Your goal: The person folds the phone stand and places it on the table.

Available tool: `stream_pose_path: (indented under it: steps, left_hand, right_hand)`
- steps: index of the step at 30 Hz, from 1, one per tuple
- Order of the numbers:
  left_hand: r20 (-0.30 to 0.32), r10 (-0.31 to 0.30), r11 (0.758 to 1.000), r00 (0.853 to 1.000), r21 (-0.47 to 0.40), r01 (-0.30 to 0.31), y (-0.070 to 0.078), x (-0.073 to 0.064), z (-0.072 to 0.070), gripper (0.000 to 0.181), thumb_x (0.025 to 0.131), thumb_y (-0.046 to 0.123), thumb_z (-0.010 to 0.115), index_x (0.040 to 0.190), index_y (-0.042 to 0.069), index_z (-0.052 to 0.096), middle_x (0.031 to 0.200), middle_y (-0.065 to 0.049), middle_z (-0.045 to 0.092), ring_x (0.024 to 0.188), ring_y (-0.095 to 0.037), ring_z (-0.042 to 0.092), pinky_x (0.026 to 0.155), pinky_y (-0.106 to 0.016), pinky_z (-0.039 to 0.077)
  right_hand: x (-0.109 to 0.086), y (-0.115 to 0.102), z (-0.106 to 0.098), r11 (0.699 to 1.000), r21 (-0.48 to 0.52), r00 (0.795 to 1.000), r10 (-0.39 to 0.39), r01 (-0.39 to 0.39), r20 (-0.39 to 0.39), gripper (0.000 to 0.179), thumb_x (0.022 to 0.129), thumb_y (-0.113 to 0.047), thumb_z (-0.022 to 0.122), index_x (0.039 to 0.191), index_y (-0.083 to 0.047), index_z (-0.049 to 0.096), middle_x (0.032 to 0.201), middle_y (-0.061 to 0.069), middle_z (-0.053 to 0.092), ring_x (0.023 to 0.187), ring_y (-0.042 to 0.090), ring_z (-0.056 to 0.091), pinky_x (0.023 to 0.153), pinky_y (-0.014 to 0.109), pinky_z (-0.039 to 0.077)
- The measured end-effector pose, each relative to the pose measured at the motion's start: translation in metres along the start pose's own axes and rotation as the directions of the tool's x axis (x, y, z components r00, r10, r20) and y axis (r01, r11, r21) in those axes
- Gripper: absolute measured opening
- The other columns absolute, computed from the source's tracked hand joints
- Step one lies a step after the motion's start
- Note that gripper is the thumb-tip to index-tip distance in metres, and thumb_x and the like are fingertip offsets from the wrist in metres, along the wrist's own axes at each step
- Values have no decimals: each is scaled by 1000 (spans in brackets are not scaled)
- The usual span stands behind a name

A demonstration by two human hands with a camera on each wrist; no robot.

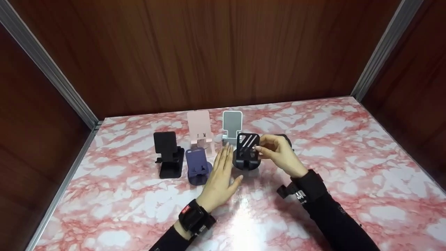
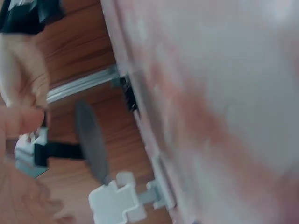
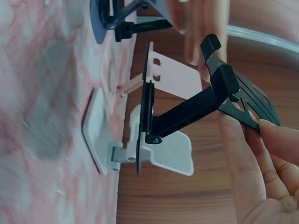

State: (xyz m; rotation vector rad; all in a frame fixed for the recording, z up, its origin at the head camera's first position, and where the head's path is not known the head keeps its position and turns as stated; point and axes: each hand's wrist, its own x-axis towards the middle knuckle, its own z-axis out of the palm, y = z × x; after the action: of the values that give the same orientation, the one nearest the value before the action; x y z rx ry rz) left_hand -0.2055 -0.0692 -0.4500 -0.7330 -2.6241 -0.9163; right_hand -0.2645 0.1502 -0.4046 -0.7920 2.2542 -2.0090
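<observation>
My right hand [image 1: 282, 153] pinches the edge of the slotted back plate of a black phone stand [image 1: 248, 148] between thumb and fingers. In the right wrist view this phone stand [image 3: 187, 114] is off the tabletop, its thin round base seen edge-on. My left hand [image 1: 219, 177] is beside it with fingers straight, and no object is seen in its grasp. Just left of that hand stands a purple phone stand [image 1: 197, 162]. Behind are a pink phone stand [image 1: 199, 123] and a grey-white phone stand [image 1: 232, 120], the latter partly hidden by the lifted one.
Another black phone stand [image 1: 166, 146] stands at the left end of the group. A dark object [image 1: 285, 137] shows partly behind my right hand. The marbled pink-white tabletop [image 1: 115, 195] is bounded by wood-grain panels [image 1: 223, 52] at the back and sides.
</observation>
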Motion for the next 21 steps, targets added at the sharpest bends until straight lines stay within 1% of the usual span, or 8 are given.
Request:
stream_pose_path:
  steps: [2,4,6,8,11,13,18,21]
  left_hand:
    - [-7,-28,997,1000,-65,28,-1,1,2,87,93,24,62,154,-1,5,161,-14,-3,146,-30,0,117,-47,8]
    - [14,-82,986,997,-148,83,-2,3,2,86,95,24,60,154,0,2,161,-14,-4,146,-30,1,117,-48,9]
    - [57,-140,960,988,-238,150,-4,8,0,83,97,25,57,154,0,1,160,-16,-1,145,-32,6,116,-49,10]
    - [99,-192,914,976,-345,215,-5,13,0,80,99,24,54,154,0,1,158,-20,9,143,-35,19,115,-49,17]
    - [149,-230,813,962,-514,274,-9,17,3,76,99,15,53,152,-4,3,153,-27,24,135,-38,36,112,-47,28]
    - [163,-237,746,958,-601,287,-11,18,5,75,97,9,54,151,-8,4,148,-32,31,129,-41,43,108,-45,36]
    - [174,-267,590,948,-748,304,-17,23,9,75,91,-5,52,149,-11,6,143,-38,31,123,-42,50,100,-37,45]
    - [181,-278,457,943,-839,296,-18,28,12,71,87,-14,49,148,-13,13,141,-36,37,113,-35,59,92,-34,51]
  right_hand:
    - [-1,-2,-1,1000,6,1000,-6,6,4,11,91,4,64,96,13,62,90,22,66,76,20,67,71,40,59]
    - [-1,-5,-2,1000,10,1000,-10,10,7,10,91,4,63,96,13,63,89,22,66,74,20,67,71,40,59]
    - [-2,-7,-2,1000,17,1000,-12,12,9,10,91,5,63,97,12,63,89,22,66,74,20,67,71,40,59]
    - [-2,-9,-4,1000,28,1000,-10,10,10,10,91,6,63,97,13,62,90,22,66,75,21,67,72,41,59]
    - [-2,-11,-5,999,41,1000,-14,13,25,11,91,5,63,98,14,62,90,22,66,76,21,67,74,41,59]
    - [-3,-12,-5,999,39,999,-21,19,36,11,91,5,63,98,13,62,90,22,66,76,21,67,74,41,59]
    - [-3,-11,-4,998,29,997,-50,48,66,9,91,4,64,97,11,64,90,23,66,77,22,67,74,41,58]
    - [-3,-11,-5,998,25,995,-63,61,83,11,90,3,65,98,11,66,92,24,66,80,24,68,75,42,58]
